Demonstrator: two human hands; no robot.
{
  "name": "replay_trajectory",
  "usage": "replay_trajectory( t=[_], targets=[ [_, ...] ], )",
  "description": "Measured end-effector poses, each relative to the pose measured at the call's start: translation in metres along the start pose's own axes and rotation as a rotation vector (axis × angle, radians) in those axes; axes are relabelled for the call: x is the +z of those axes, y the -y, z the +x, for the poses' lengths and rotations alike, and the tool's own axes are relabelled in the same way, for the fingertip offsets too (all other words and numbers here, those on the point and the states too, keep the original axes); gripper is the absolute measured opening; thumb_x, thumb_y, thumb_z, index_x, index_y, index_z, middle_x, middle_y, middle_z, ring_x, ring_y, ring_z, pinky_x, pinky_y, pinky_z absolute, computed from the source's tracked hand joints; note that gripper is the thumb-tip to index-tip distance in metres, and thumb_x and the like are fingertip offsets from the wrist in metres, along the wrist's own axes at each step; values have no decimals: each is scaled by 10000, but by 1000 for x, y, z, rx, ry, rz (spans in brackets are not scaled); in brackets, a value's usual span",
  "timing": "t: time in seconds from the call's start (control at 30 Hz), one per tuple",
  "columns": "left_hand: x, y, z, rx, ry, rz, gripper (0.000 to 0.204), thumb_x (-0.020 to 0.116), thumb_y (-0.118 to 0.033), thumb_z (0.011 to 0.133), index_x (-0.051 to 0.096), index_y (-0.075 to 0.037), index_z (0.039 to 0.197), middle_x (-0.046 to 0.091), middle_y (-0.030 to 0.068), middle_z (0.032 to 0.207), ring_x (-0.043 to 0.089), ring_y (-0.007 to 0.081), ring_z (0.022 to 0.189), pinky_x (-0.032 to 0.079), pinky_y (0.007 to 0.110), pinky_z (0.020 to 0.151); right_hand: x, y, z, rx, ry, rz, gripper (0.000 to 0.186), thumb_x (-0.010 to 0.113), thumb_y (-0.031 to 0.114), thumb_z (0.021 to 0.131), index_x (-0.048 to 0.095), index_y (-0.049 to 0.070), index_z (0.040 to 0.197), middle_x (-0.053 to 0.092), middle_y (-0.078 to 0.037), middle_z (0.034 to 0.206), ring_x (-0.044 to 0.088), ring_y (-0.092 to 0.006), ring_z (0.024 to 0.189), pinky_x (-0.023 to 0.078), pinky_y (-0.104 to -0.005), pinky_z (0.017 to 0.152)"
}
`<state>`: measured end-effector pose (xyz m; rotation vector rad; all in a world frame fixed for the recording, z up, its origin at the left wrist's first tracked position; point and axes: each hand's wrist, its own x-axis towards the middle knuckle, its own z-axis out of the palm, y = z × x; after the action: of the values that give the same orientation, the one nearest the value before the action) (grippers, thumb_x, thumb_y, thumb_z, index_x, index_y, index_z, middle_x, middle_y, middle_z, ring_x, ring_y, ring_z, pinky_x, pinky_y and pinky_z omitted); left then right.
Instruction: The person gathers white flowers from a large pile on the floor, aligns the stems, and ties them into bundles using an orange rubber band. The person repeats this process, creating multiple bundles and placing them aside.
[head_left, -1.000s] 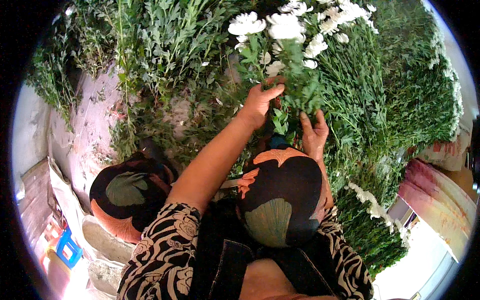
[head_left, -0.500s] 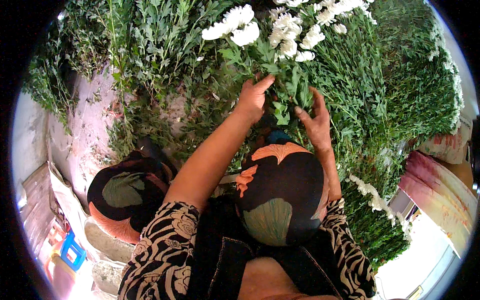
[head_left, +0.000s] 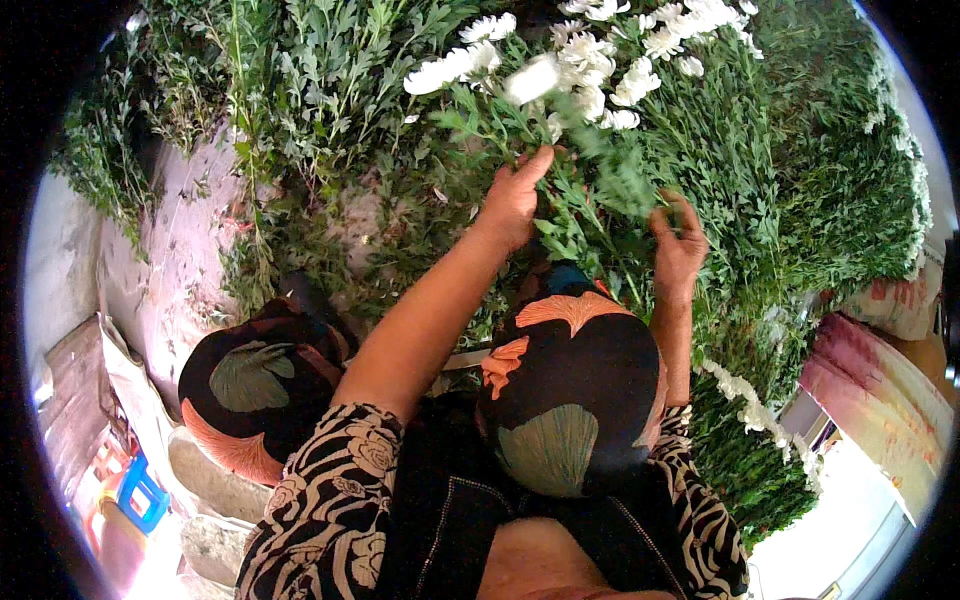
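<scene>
White chrysanthemums with leafy green stems lie ahead of me. My left hand [head_left: 514, 203] is closed around the stems of a small bunch, whose white blooms [head_left: 452, 70] point away from me. To the right, my right hand [head_left: 681, 245] has its fingers bent and pinched on the lower end of a single chrysanthemum stem [head_left: 622, 178]. That stem slants up and left across the bunch, its leaves and flower head [head_left: 532, 79] smeared by motion. A few leafy stems [head_left: 578, 222] hang between the two hands, above my right knee [head_left: 570, 400].
A deep heap of cut chrysanthemums [head_left: 720, 170] fills the right side, with more leafy stems [head_left: 320, 90] at the far left. A row of white blooms [head_left: 750, 400] lies right of my knee. Blue-handled container [head_left: 145, 495] and stained cloth [head_left: 870, 375] sit at the lower sides.
My right hand has moved right and slightly down, away from the left hand, and a chrysanthemum stem now swings between them. My left hand stays nearly in place on its bunch.
</scene>
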<state>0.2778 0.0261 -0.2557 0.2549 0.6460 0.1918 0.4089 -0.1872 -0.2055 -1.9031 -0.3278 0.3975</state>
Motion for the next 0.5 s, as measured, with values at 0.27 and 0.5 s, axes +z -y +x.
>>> replay_trajectory(
  t=[0.27, 0.5],
  targets=[
    [26, -2, -25, 68, 39, 93, 447, 758, -264, 911, 613, 3, 1239, 678, 71, 1110, 658, 178, 967, 552, 362, 833, -8, -10, 39, -193, -490, -85, 293, 612, 2, 968, 649, 18, 1258, 706, -74, 1082, 620, -121, 844, 510, -282, 717],
    [2, 4, -12, 47, 289, 120, 366, 561, -259, 1017, 601, 3, 1270, 707, 137, 1084, 703, 268, 930, 563, 411, 869, -5, -2, 43, -236, -65, -112, 407, 565, 244, 1032, 518, 29, 1373, 702, -98, 1078, 635, -147, 934, 523, -299, 826]
  ],
)
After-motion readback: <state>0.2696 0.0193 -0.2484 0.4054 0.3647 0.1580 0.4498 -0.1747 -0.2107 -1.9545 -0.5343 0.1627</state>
